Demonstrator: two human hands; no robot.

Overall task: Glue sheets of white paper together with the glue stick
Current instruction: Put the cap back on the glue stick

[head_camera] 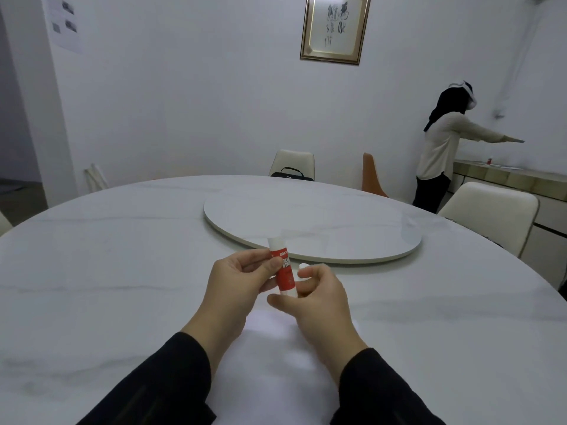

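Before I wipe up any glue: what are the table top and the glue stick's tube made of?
Table top: looks like polished marble or a marble-look slab, white with faint grey veins and soft reflections. Glue stick: apparently smooth plastic, red printed label, white ends.

Two bare hands (242,280), no rings/watch visible; long black sleeves (171,381) to wrists, plain.

Red-white glue stick (284,273) upright, uncapped; white paper (276,363) flat on table beneath.
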